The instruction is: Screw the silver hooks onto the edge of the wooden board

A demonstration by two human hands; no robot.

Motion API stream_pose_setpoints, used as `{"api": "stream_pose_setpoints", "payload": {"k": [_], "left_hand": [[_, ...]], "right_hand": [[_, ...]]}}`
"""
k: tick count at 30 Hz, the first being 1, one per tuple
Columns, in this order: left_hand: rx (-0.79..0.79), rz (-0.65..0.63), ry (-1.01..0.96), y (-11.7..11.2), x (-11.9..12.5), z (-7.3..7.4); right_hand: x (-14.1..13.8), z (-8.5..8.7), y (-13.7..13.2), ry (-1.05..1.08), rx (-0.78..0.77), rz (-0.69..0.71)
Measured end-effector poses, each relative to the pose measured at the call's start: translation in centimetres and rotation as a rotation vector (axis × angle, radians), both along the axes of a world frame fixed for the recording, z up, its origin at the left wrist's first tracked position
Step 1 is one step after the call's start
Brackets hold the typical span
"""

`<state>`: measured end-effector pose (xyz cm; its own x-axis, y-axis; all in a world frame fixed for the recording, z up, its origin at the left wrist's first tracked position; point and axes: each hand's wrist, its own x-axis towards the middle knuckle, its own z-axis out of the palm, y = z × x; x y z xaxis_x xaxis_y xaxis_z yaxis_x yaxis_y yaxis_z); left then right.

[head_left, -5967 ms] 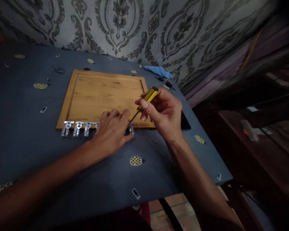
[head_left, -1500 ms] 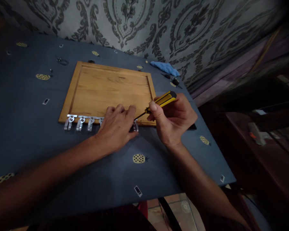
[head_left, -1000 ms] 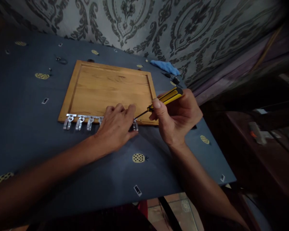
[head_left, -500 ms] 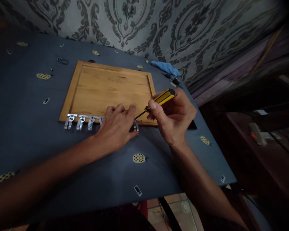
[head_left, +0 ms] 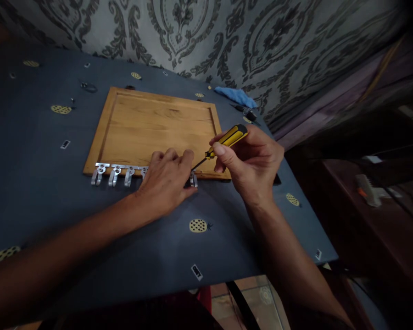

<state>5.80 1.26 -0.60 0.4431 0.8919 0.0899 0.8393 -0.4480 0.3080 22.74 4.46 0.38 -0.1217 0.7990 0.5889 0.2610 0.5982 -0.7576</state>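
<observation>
A wooden board (head_left: 151, 126) lies flat on a dark blue cloth. Along its near edge runs a metal hook rail (head_left: 115, 172) with several silver hooks. My left hand (head_left: 167, 181) lies over the rail's right part, fingers curled and pressing it down against the board. My right hand (head_left: 249, 162) is closed round a yellow-and-black screwdriver (head_left: 227, 140). Its thin shaft slants down to the left and its tip meets the rail just beside my left fingertips, near the rightmost hook (head_left: 193, 179).
The blue cloth (head_left: 37, 192) with yellow pineapple prints covers the table. A light blue rag (head_left: 236, 96) and small dark tools (head_left: 246, 111) lie at the far right by the patterned wall. Small metal bits (head_left: 87, 85) lie far left. The table edge drops off at right.
Over the last second my right hand has shifted a little and the screwdriver handle has swung nearer the board, tip staying on the rail. My left hand has kept still.
</observation>
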Motion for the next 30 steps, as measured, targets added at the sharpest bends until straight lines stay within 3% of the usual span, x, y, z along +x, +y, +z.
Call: {"api": "stream_pose_setpoints", "payload": {"k": [13,18,30], "left_hand": [[-0.046,-0.006,-0.018,0.0,-0.1,0.2],[-0.045,0.000,0.000,-0.1,0.0,0.3],[-0.043,-0.009,0.022,0.0,0.0,0.3]], "right_hand": [[-1.0,0.1,-0.9,0.133,0.171,-0.206],[-0.7,-0.5,-0.8,0.041,0.105,-0.157],[-0.7,-1.1,-0.5,0.003,0.121,-0.110]]}}
